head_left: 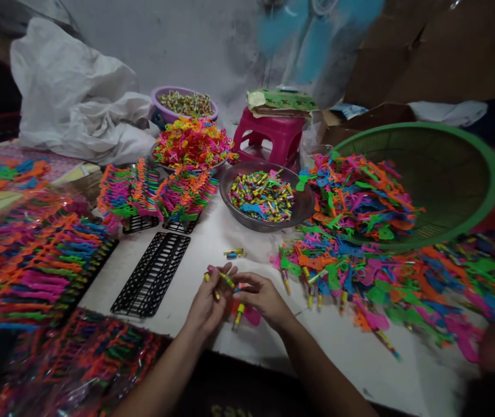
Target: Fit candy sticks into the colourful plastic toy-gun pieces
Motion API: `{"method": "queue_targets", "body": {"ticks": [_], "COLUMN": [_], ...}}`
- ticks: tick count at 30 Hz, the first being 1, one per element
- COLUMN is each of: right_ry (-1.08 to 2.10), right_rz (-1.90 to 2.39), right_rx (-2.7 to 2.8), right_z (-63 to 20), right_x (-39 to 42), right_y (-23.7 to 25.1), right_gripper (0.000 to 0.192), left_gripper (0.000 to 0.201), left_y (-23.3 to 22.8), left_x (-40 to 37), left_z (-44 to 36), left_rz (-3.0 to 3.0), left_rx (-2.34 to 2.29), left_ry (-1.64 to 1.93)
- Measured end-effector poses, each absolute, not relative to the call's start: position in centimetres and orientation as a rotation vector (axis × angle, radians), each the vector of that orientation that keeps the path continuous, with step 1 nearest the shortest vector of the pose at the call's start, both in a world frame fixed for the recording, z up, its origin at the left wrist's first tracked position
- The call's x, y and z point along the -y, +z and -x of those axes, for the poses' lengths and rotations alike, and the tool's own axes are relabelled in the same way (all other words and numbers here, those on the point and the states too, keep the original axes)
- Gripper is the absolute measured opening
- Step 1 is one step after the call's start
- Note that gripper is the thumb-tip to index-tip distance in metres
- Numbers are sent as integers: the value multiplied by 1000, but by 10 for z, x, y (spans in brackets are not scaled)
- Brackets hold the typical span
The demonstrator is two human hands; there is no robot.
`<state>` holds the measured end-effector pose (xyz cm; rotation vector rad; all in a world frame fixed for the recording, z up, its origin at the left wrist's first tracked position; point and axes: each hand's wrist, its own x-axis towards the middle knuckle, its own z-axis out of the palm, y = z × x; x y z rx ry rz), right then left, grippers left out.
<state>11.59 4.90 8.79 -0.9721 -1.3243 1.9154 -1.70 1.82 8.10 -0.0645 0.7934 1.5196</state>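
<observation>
Small yellow patterned tubes (216, 293) lie in my left hand (207, 307), which is partly curled around them near the front of the white table. My right hand (268, 299) is close beside it, thumb and fingers pinched on a bright plastic piece with a yellow tube (239, 315) pointing down. Its exact shape is blurred and partly covered by the fingers. Pink and orange plastic shows beneath the right hand. Just beyond my hands, a few loose tubes (234, 253) rest on the table. Left of them lies a black slotted rack (154, 275).
A metal bowl (247, 219) of tubes stands ahead. At right, a green basket (486, 168) lies tipped, with colourful plastic pieces (360, 197) spilling out. Filled racks (129, 191) and bagged bundles (34, 260) crowd the left. Behind stand a pink stool (268, 130) and purple basin (160, 95).
</observation>
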Motion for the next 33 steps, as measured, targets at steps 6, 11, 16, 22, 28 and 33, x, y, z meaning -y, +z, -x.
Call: {"method": "queue_targets", "body": {"ticks": [6, 11, 16, 22, 28, 33], "right_ry": [1601, 1261, 1289, 1289, 1142, 979], "right_rz": [897, 732, 803, 887, 958, 1209], "right_rx": [2107, 2467, 2292, 1924, 1604, 1772], "right_z": [-138, -126, -122, -110, -87, -113], "right_x": [-70, -78, -77, -70, -63, -63], "right_y": [111, 125, 120, 109, 99, 92], "right_gripper": [16, 15, 10, 24, 18, 13], "left_gripper": [18, 32, 36, 24, 26, 25], "left_y": [76, 77, 80, 80, 79, 81], "left_x": [-13, 2, 3, 0, -2, 1], "left_z": [44, 31, 31, 42, 32, 41], "left_rz": [-147, -426, -460, -331, -297, -317], "left_rx": [-977, -905, -754, -779, -857, -1008], "left_ry": [1211, 766, 828, 874, 1002, 1156]}}
